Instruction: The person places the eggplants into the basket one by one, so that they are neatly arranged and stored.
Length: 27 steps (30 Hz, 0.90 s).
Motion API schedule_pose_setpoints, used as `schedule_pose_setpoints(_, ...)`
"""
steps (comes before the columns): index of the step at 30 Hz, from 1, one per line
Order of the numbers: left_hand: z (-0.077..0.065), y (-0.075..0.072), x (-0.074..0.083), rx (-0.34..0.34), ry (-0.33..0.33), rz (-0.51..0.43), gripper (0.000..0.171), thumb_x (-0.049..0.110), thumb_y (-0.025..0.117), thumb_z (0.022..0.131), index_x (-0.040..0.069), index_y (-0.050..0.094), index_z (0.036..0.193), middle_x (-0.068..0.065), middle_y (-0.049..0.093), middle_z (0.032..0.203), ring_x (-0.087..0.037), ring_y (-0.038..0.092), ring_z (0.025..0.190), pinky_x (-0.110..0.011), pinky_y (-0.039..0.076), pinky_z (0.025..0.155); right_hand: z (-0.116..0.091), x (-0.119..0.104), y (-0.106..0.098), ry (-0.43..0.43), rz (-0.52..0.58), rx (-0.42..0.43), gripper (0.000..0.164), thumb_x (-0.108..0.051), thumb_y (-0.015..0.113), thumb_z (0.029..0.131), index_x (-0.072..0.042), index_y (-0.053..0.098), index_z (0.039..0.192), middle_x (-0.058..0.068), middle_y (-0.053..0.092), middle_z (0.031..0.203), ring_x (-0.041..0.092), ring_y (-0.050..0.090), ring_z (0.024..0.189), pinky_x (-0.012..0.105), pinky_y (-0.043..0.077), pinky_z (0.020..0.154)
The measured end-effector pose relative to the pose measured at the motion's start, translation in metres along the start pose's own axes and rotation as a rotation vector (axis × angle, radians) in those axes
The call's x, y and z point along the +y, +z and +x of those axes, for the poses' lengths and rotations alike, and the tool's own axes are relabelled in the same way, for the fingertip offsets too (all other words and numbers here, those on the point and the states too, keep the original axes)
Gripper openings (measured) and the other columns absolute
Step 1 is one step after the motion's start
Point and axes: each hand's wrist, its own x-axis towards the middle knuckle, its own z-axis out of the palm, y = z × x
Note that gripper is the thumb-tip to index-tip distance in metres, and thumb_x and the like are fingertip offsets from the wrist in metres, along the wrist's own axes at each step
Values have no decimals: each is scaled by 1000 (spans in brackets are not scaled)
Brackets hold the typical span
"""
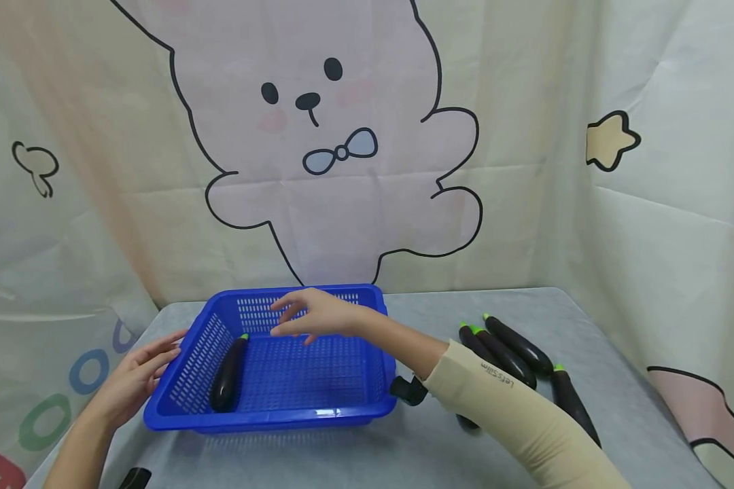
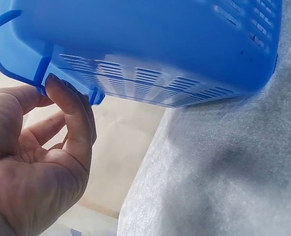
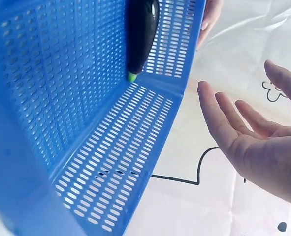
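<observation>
A blue plastic basket (image 1: 269, 418) with slotted walls stands on the table. One dark eggplant (image 1: 228, 377) with a green stem end lies inside it along the left wall. My left hand (image 1: 131, 380) is at the basket's left side; in the left wrist view its thumb and bent fingers (image 2: 69, 110) pinch the rim. Over the basket's far half hovers my right hand (image 1: 318, 314), holding nothing. Its fingers are spread and slightly bent, and the right wrist view shows a gap between its palm (image 3: 263, 157) and the basket wall (image 3: 115, 162).
Several eggplants (image 1: 516, 345) lie grouped on the grey-covered table (image 1: 428, 462) at the right, with another eggplant (image 1: 571, 407) nearer the front. My right sleeve (image 1: 514, 407) partly covers that area. A printed cloth (image 1: 526, 204) hangs behind the table.
</observation>
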Motion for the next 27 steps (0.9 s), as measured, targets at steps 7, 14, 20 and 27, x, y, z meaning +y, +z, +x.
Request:
schedule_pose_setpoints(7, 2, 0, -1, -1, -1, -22, 36, 25, 50, 114, 46, 60, 140, 30, 65, 116, -3, 71, 101, -27, 62, 84, -15, 5, -10, -12, 5, 32, 51, -25, 72, 102, -11, 58, 149, 12, 69, 134, 30, 71, 116, 34, 64, 80)
schedule_pose_setpoints(14, 3, 0, -1, -4, -15, -5, 34, 26, 50, 114, 45, 59, 141, 33, 64, 115, -2, 70, 101, -27, 61, 84, -31, 11, -19, -15, -11, 66, 51, -25, 71, 103, -11, 57, 150, 15, 67, 138, 28, 70, 117, 34, 64, 82)
schedule_pose_setpoints(20, 3, -2, -2, -20, 7, -35, 35, 22, 48, 114, 49, 63, 131, 32, 65, 116, -3, 71, 101, -28, 62, 82, -42, 18, -23, -14, -18, 96, 51, -24, 72, 102, -10, 57, 149, 14, 68, 136, 27, 71, 116, 33, 64, 80)
schedule_pose_setpoints(27, 3, -2, -4, -26, 27, -66, 38, 20, 47, 114, 51, 65, 125, 30, 67, 116, -5, 72, 99, -28, 62, 81, -53, 28, -26, -2, -15, 129, 52, -23, 73, 101, -10, 57, 149, 14, 69, 135, 29, 72, 115, 33, 64, 81)
